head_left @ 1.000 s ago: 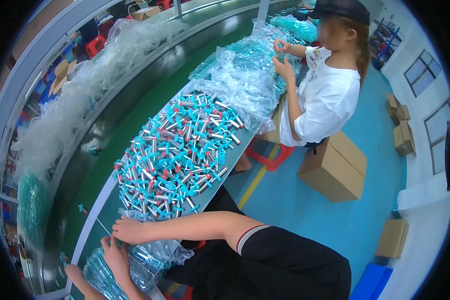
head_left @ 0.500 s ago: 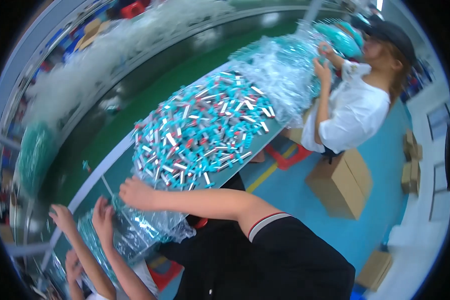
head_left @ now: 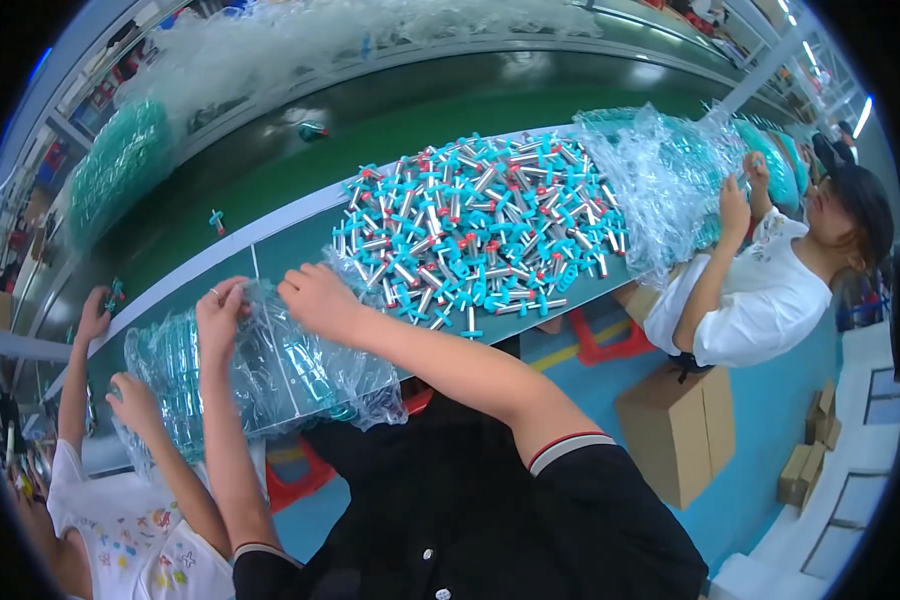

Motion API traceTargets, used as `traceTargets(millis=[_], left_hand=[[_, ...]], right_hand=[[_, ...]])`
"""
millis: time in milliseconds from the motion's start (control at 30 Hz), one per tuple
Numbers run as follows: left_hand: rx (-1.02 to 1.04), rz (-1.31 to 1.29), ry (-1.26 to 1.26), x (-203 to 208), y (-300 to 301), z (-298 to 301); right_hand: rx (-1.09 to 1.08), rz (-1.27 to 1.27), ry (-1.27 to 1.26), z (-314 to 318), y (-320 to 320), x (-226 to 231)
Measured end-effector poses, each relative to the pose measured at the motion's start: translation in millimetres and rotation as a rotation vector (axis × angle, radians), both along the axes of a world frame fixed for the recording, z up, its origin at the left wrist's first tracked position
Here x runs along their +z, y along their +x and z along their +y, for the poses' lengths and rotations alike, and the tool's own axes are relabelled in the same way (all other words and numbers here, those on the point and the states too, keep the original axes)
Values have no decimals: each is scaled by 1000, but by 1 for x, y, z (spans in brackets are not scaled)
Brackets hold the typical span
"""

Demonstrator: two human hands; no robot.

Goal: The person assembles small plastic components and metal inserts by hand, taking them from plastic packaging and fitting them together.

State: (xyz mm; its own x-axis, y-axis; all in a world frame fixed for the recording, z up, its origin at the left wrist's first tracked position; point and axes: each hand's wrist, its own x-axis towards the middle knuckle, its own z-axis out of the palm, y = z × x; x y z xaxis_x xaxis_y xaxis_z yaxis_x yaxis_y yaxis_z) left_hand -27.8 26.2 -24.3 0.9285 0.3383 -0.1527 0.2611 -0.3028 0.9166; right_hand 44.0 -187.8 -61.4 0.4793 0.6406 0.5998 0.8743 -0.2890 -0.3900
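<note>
Just past both hands (head_left: 222, 312) (head_left: 322, 302) at clear plastic (head_left: 315, 375), open tabletop strip (head_left: 285, 250), pale rim (head_left: 270, 226).

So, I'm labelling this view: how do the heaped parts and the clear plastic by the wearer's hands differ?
The heaped parts are small, separate pieces; the clear plastic is thin, crumpled film. The heaped parts are silver, red and teal; the clear plastic is see-through, teal showing beneath. Both rest on green tabletop.
</note>
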Motion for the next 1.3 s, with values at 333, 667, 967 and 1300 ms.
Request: traceTargets(millis=[333,667,967,1300], left_hand=[[279,-641,-118,36,1,8],[400,-297,-374,-11,-38,-115],[204,-544,385,52,-21,-127],[15,-362,291,70,-24,-149]], right_hand=[[65,366,69,0,22,-8],[365,1570,971,-21,89,95],[-96,143,-680,-139,131,127],[-128,40,-507,-154,105,166]])
